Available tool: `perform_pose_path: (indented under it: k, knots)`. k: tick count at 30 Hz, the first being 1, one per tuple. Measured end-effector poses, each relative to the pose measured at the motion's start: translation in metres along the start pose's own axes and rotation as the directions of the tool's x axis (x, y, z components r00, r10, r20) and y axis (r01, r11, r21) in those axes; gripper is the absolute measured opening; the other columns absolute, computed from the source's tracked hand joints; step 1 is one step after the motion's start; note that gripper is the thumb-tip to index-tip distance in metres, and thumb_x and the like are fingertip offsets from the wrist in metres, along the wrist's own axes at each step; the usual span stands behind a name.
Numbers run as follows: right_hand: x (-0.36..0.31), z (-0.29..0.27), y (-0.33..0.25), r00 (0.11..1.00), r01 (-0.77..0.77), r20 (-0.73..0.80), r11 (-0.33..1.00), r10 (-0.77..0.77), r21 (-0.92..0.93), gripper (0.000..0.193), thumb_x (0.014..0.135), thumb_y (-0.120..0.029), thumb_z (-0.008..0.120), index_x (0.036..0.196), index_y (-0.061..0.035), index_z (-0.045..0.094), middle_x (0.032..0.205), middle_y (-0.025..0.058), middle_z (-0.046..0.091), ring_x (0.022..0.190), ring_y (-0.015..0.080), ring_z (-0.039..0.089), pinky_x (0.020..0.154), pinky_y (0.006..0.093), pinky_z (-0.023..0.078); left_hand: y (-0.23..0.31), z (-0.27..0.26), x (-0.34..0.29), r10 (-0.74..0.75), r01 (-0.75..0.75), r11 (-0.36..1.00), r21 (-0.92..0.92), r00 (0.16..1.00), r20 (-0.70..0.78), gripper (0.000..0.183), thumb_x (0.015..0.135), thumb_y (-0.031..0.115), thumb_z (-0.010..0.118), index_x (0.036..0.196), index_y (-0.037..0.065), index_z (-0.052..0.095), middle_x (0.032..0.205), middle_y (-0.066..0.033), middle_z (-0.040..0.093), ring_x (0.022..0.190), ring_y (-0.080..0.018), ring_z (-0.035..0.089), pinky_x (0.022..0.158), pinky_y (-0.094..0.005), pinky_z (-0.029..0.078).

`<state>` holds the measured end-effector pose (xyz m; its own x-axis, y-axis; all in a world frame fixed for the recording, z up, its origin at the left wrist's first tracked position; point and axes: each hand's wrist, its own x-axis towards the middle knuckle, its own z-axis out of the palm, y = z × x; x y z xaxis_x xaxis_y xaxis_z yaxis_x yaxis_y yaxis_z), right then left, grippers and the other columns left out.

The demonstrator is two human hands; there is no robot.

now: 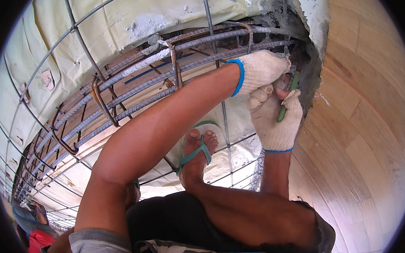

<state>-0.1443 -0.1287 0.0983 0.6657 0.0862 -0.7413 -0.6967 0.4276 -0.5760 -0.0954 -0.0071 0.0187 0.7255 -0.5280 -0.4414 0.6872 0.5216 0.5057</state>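
My left hand (pixel 262 72), in a cream knit glove with a blue cuff, reaches across to the rebar ends by the wall. Its fingers are curled in, and what they pinch is hidden. Just below it my right hand (pixel 277 121), in a matching glove, is closed round a slim green rod-like handle (pixel 289 96). Bare fingertips poke out of this glove. The far end of the green handle points up toward the concrete. Thick ribbed steel bars (pixel 192 57), bundled and curving in the fisheye view, run left from beside my hands, with rusty stirrups (pixel 176 68) around them.
Rough concrete (pixel 312 79) edges a wood-plank surface (pixel 350 102) on the right. Thin steel mesh (pixel 225 123) spreads over pale yellow sheeting (pixel 139 18). My foot in a green flip-flop (pixel 196 151) stands on it. Part of another person in red (pixel 40 241) shows at lower left.
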Motion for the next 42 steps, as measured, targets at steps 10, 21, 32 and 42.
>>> perform_pose_path:
  k: [10,21,32,42]
  knots:
    - [0.004,-0.010,-0.009,0.989,-0.034,0.149,0.969,-0.003,0.247,0.041,0.093,-0.019,0.065,0.131,-0.0046,0.061,0.115,0.0082,0.066,0.098,0.0213,0.063,0.089,0.0389,0.054,0.019,0.002,0.018,0.177,-0.170,0.760,0.628,0.983,0.052,0.045,0.100,0.035,0.057,0.108,-0.006,0.076,0.084,-0.0204,0.073,0.077,-0.0311,0.070,0.072,-0.0415,0.055]
    - [0.002,0.031,-0.012,1.000,0.001,0.001,0.996,-0.001,0.086,0.032,0.103,-0.025,0.062,0.130,-0.0070,0.062,0.119,0.0095,0.070,0.109,0.0222,0.068,0.095,0.0426,0.057,0.021,-0.010,0.011,-0.020,0.030,0.944,0.329,0.999,-0.035,0.039,0.103,0.036,0.059,0.102,0.000,0.075,0.072,-0.0092,0.063,0.055,-0.0159,0.057,0.049,-0.0352,0.045]
    - [-0.008,-0.001,-0.021,0.994,0.077,-0.072,0.987,-0.088,-0.144,0.041,0.109,-0.026,0.059,0.143,-0.0043,0.056,0.140,0.0127,0.064,0.129,0.0280,0.062,0.109,0.0479,0.051,0.000,0.010,0.009,0.448,-0.280,0.614,0.738,0.893,-0.034,0.042,0.101,0.030,0.056,0.105,-0.009,0.071,0.097,-0.0302,0.072,0.093,-0.0456,0.071,0.087,-0.0484,0.056]
    - [-0.016,0.021,-0.032,0.974,0.059,-0.184,0.932,-0.133,-0.357,0.044,0.110,-0.023,0.056,0.145,0.0038,0.053,0.143,0.0190,0.062,0.134,0.0334,0.062,0.108,0.0469,0.057,0.019,0.002,0.007,0.329,-0.223,0.745,0.629,0.943,-0.056,0.042,0.100,0.031,0.056,0.104,-0.006,0.074,0.101,-0.0336,0.070,0.093,-0.0488,0.068,0.086,-0.0481,0.055]
